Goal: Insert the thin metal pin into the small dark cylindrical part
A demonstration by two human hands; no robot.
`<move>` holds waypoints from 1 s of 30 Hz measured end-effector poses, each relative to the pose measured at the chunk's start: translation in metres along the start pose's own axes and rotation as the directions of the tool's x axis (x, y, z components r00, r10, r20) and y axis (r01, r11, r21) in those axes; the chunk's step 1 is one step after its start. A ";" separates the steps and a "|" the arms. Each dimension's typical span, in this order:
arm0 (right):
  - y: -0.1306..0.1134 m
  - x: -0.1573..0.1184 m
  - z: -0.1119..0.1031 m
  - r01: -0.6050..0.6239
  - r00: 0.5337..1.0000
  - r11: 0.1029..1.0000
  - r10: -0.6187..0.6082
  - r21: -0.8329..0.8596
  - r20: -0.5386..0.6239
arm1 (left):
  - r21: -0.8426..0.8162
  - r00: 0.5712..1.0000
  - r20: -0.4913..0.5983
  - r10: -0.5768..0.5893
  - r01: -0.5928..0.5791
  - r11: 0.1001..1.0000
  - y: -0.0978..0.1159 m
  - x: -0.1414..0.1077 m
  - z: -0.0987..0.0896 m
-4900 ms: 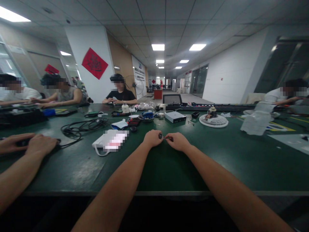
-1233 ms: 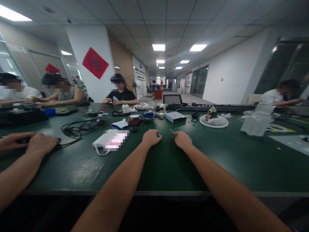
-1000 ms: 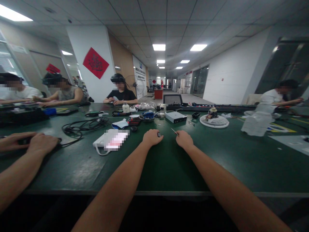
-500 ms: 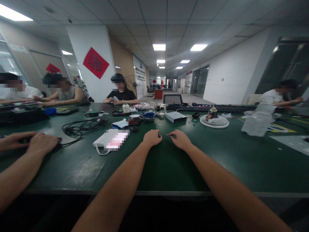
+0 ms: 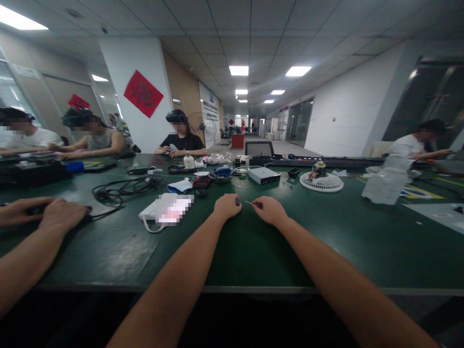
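My left hand (image 5: 227,207) is closed around a small dark round part (image 5: 238,202), which shows at the thumb side of the fist. Just to its right, my right hand (image 5: 270,209) pinches a thin tool like a screwdriver (image 5: 258,205). The tool's slim metal shaft points left toward the dark part, with a small gap between them. Both hands are above the green table (image 5: 261,256). What lies inside the left fist is hidden.
Beyond my hands are a silver box (image 5: 264,175), a white fan grille (image 5: 321,182) and a black tray (image 5: 294,172). Left are a white pouch (image 5: 154,208), black cables (image 5: 108,191) and another person's hands (image 5: 63,215). A clear plastic piece (image 5: 386,181) stands right.
The tool's shaft shows longer and clearer between my hands. My left hand has shifted very slightly left. The other person's hands look almost unchanged.
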State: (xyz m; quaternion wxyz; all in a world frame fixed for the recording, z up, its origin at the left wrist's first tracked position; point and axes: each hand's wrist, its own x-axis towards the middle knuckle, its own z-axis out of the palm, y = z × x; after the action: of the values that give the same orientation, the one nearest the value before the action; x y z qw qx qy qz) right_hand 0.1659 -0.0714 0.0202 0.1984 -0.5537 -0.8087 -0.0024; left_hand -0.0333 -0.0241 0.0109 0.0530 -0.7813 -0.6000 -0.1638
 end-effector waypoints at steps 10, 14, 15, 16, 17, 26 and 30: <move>-0.007 -0.003 -0.002 0.154 0.988 0.988 -0.154 0.001 0.026 | -0.004 0.999 0.008 0.040 -0.040 0.999 0.003 -0.003 -0.004; -0.006 -0.003 -0.002 0.158 0.987 0.987 -0.158 -0.009 0.022 | -0.002 0.996 0.021 0.084 -0.084 0.997 0.007 -0.004 -0.006; -0.006 -0.003 -0.002 0.153 0.988 0.988 -0.152 -0.013 0.020 | 0.000 0.995 0.023 0.092 -0.092 0.996 0.008 -0.005 -0.006; -0.006 -0.003 -0.002 0.144 0.989 0.989 -0.143 -0.017 0.018 | 0.002 0.995 0.025 0.099 -0.099 0.995 0.009 -0.005 -0.006; -0.007 -0.002 -0.001 0.133 0.991 0.991 -0.132 -0.023 0.016 | 0.004 0.994 0.026 0.104 -0.104 0.995 0.010 -0.005 -0.006; -0.004 0.001 0.002 0.020 1.000 0.999 -0.021 -0.051 -0.015 | 0.033 0.995 0.006 0.103 -0.103 0.994 0.010 -0.005 -0.008; -0.005 -0.001 -0.002 0.072 0.997 0.997 -0.071 -0.028 0.026 | 0.038 0.993 0.011 0.116 -0.116 0.993 0.010 -0.006 -0.007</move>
State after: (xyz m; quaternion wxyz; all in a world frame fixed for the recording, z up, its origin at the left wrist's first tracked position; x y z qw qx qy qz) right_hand 0.1624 -0.0744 0.0227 0.1798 -0.5274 -0.8303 -0.0142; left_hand -0.0263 -0.0339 0.0168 0.0749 -0.8143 -0.5568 -0.1455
